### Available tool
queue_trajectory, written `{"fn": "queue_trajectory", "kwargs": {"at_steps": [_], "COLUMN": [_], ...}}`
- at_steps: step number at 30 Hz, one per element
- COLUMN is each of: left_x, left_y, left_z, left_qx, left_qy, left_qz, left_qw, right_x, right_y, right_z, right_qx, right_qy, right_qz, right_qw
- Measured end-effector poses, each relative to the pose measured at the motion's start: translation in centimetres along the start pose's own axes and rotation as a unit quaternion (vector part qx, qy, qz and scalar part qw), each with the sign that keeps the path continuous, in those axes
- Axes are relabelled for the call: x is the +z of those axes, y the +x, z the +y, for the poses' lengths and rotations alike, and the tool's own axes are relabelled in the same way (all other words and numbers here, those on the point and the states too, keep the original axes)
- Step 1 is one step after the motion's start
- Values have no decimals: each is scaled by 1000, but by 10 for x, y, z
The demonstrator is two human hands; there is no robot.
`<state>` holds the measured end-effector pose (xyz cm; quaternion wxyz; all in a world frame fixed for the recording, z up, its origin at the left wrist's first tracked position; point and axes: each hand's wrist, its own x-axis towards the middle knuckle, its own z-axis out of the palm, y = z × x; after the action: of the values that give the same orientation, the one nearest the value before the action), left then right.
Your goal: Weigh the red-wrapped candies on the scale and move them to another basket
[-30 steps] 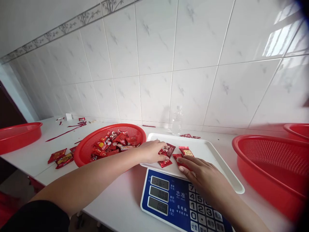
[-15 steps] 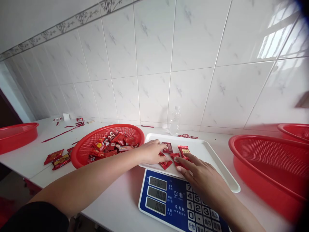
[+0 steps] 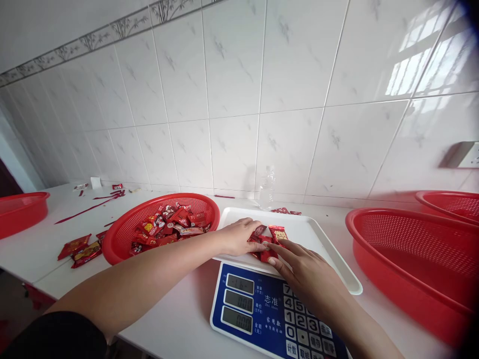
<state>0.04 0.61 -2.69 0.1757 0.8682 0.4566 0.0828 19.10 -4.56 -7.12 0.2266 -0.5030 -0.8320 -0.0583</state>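
On the white tray [image 3: 314, 244] of a scale, several small red snack packets [image 3: 266, 244] lie bunched between my two hands. My left hand [image 3: 241, 237] reaches in from the left, its fingers and thumb closed around the packets on that side. From the right, my right hand [image 3: 305, 264] has thumb and forefinger on a red packet, which partly hides under the fingertips. A packet with a pale picture [image 3: 277, 233] lies just beyond the right fingers. Below the tray, the blue scale panel [image 3: 262, 319] is partly covered by my right hand and forearm.
Left of the tray stands a red basket [image 3: 123, 214] of mixed packets, with loose packets [image 3: 84, 251] beside it. A clear bottle [image 3: 267, 189] stands by the tiled wall. Another red basket [image 3: 22, 212] is far left; a large red basket [image 3: 404, 264] stands right.
The packets on the tray have been drawn closer together. My left hand has closed in around them, and my hands are nearer each other. The view has turned slightly right.
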Motion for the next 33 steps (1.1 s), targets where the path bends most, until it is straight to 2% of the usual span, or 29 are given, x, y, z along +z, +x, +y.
{"fn": "queue_trajectory", "kwargs": {"at_steps": [3, 6, 10, 15, 20, 24, 29, 33], "left_x": [2, 3, 5, 9, 10, 6, -1, -2], "left_y": [2, 1, 1, 2, 3, 1, -5, -7], "left_z": [4, 8, 6, -3, -5, -7, -9, -11], "left_qx": [5, -8, -31, -9, 8, 15, -24, -59], "left_qy": [24, 43, 39, 32, 28, 29, 46, 52], "left_qz": [3, -41, -87, -76, -76, -80, -69, -74], "left_qw": [1000, 998, 995, 997, 997, 996, 996, 994], "right_x": [0, -1, -2, -2, -2, -3, -2, -2], "right_y": [0, 1, 0, 0, 1, 1, 2, 2], "right_z": [0, 2, 4, 4, 1, 0, 3, 5], "right_qx": [5, 7, 19, 21, -26, -21, -2, 45], "right_qy": [2, 12, 2, -17, 23, 37, 25, 4], "right_qz": [5, 20, -1, -5, -10, -20, -17, -24], "right_qw": [1000, 1000, 1000, 1000, 999, 999, 1000, 999]}}
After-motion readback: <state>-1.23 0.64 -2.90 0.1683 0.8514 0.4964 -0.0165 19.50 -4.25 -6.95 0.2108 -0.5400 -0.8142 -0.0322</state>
